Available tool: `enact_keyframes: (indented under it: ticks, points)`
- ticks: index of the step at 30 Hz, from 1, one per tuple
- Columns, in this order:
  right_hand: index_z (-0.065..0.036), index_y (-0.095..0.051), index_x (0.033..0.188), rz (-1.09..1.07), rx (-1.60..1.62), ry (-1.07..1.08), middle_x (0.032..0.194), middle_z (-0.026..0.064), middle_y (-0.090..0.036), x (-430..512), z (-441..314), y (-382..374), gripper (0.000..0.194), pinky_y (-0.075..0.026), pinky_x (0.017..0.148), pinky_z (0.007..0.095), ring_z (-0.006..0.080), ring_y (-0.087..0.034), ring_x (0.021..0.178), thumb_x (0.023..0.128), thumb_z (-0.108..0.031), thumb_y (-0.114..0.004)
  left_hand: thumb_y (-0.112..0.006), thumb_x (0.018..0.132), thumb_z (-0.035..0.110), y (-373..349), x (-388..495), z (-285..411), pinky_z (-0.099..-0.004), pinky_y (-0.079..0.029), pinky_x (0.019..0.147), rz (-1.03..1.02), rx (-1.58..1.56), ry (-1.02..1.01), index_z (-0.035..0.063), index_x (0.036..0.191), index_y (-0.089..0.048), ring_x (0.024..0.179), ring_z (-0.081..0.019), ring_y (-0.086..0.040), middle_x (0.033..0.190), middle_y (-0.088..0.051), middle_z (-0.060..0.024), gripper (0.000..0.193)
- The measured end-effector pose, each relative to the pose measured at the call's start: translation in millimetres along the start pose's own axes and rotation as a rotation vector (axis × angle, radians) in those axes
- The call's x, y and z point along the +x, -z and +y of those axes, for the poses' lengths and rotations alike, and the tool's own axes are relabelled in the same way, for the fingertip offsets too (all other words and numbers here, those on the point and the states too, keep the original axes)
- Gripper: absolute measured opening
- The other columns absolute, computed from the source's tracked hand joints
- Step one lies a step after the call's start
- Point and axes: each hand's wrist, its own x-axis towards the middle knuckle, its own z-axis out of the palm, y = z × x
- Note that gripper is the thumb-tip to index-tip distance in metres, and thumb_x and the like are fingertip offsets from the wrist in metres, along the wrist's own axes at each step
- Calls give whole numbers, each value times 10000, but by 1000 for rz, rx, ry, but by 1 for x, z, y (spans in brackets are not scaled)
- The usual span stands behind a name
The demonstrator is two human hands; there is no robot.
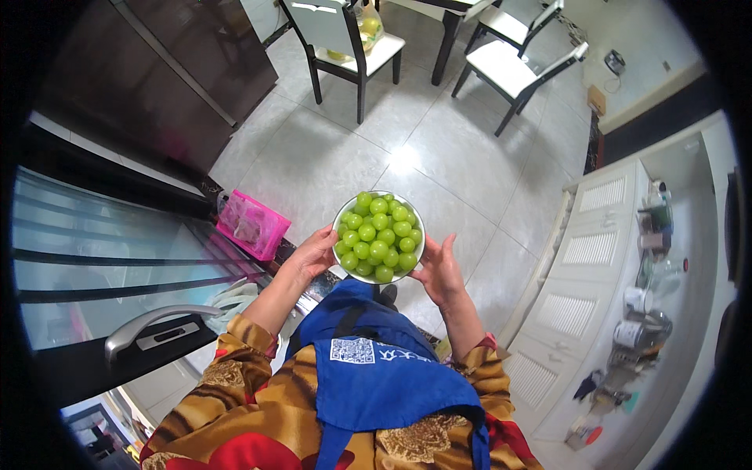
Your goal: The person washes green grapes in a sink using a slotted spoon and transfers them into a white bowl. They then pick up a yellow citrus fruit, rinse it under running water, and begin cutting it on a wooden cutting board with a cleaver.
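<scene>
A white bowl (420,254) heaped with green grapes (379,238) is held up in front of my body, above the tiled floor. My left hand (317,252) grips its left side, the thumb near the rim. On the other side my right hand (439,267) supports the bowl with the fingers against its wall and the thumb sticking out. Below the bowl hangs a blue apron (393,388) bearing writing and a printed code, worn over patterned brown sleeves.
A pink plastic basket (252,226) stands on the floor at left, near a glass door with a metal handle (158,323). Chairs (502,67) and a table stand ahead; one chair holds a bag of fruit (369,29). Louvred cabinets (567,311) and a shelf of jars line the right.
</scene>
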Motion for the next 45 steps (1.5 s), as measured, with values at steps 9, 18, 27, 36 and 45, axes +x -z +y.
enact_keyframes:
  ticks: [9,18,27,36,45]
  points:
    - [-33,-277,1409,21,29,-47,1430,131,-329,131,-127,66,816,-388,1002,473,276,-314,1322,900,-651,-122,-461,845,576,-38,160,85,-471,-390,1003,-27,-63,29,75,1353,-380,1235,-267,-450,1342,-466,-114,718]
    - [-6,-288,1394,63,53,-85,1406,155,-351,270,-267,112,841,-397,997,466,300,-370,1281,890,-665,-149,-404,957,412,-86,325,192,-480,-466,906,144,-32,50,119,1315,-448,1135,-253,-540,1274,-530,-82,464]
    - [3,-298,1383,-42,-35,-153,1373,144,-383,428,-422,172,853,-434,952,484,292,-409,1245,882,-677,-181,-402,968,359,-140,485,290,-459,-487,891,175,-96,-71,114,1322,-435,1133,-239,-543,1280,-523,-78,431]
    - [12,-310,1374,-83,-66,-175,1377,133,-375,566,-551,208,863,-432,953,485,310,-427,1227,873,-686,-224,-428,959,378,-168,636,385,-464,-498,857,179,-157,-202,130,1277,-494,1104,-234,-558,1242,-548,-72,409]
    - [-6,-348,1348,-52,-45,-175,1279,125,-455,700,-644,250,857,-536,774,402,277,-522,1106,861,-701,-224,-442,957,366,-176,779,479,-540,-469,873,219,-138,-138,133,1247,-515,1140,-257,-516,1232,-538,-72,379]
